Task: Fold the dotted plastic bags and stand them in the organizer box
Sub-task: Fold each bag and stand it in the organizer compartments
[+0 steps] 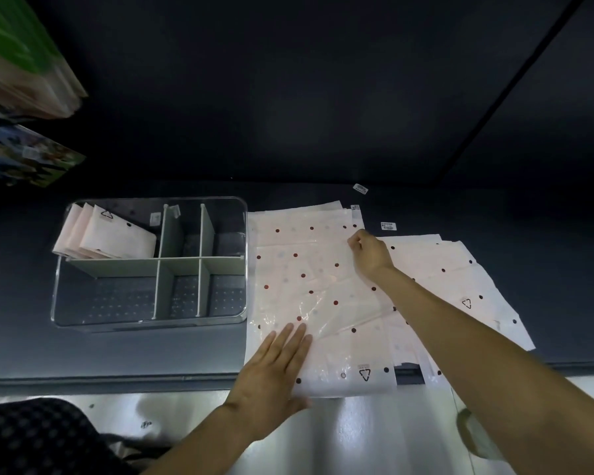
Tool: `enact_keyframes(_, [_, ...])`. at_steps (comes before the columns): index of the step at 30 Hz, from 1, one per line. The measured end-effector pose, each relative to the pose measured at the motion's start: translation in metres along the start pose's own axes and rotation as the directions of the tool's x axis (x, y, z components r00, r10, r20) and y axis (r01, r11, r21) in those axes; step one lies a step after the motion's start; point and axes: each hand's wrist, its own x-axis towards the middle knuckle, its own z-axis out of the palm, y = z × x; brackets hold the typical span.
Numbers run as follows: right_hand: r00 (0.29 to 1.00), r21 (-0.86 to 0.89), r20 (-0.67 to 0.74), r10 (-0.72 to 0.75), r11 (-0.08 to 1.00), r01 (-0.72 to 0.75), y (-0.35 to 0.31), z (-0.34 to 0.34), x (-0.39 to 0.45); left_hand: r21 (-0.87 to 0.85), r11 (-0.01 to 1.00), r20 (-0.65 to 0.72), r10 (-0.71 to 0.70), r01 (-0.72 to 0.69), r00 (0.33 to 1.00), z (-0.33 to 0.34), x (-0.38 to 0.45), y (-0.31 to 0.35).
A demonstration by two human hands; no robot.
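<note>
Dotted dark fabric [31,437] at the bottom left corner, nearest the camera; pale shiny surface [186,406] runs below the dark tabletop [117,351], whose near edge crosses the frame left to right. Left hand [271,375] lies flat, fingers straight and together, pressing the near left part of the top dotted bag [309,269]. That bag lies flat, long axis running near to far, near end hanging just over the tabletop edge, triangle mark [365,374] at the near right corner. Film looks wrinkled just beyond the left fingertips. Right hand [369,252] reaches across to the bag's far right part, fingers curled, pinching the film near its right edge. More dotted bags [460,269] lie flat underneath and to the right, fanned out, overlapping, angled toward the near right; one shows a triangle mark [466,303]. Clear organizer box [240,262] sits just left of the top bag, its right wall touching or almost touching the bag's left edge. Grey dividers [203,258] split it into compartments. Folded bags [110,238] stand leaning in the far left compartment; other compartments show only the box floor. Bare tabletop left of the box and in front of it. Small white labels [360,188] lie on the tabletop past the bags. Far left, blurred stacked packages [21,63]. Dark wall [288,80] behind.
</note>
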Motion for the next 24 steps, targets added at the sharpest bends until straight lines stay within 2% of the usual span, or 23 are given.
enact_keyframes(3, [0.999,0.067,-0.034,0.028,0.997,-0.025,0.001,-0.001,-0.003,-0.07,0.997,0.034,0.038,-0.036,0.999,0.012,0.002,0.0])
enact_keyframes(6, [0.994,0.157,-0.067,0.082,0.985,-0.071,0.005,-0.003,-0.016,-0.056,0.998,0.03,0.027,-0.026,0.999,0.016,0.002,0.0])
enact_keyframes(13, [0.988,0.271,0.054,0.142,0.951,-0.152,0.041,-0.02,-0.068,-0.092,0.995,0.018,-0.041,0.042,0.999,0.014,0.011,0.002])
enact_keyframes(16, [0.986,0.26,0.109,0.127,0.954,-0.152,0.052,-0.022,-0.084,-0.094,0.993,0.007,-0.072,0.072,0.997,0.006,0.021,0.008])
enact_keyframes(19, [0.987,0.235,0.117,0.114,0.962,-0.14,0.057,-0.024,-0.09,-0.111,0.99,0.052,-0.078,0.084,0.996,-0.002,0.03,0.015])
enact_keyframes(22, [0.988,0.115,0.129,0.082,0.989,-0.097,0.061,-0.023,-0.092,-0.183,0.975,0.105,-0.109,0.127,0.989,-0.003,0.029,0.02])
enact_keyframes(24, [0.992,0.053,0.115,0.06,0.996,-0.066,0.065,-0.021,-0.093,-0.112,0.988,0.127,-0.09,0.105,0.988,-0.001,0.026,0.021])
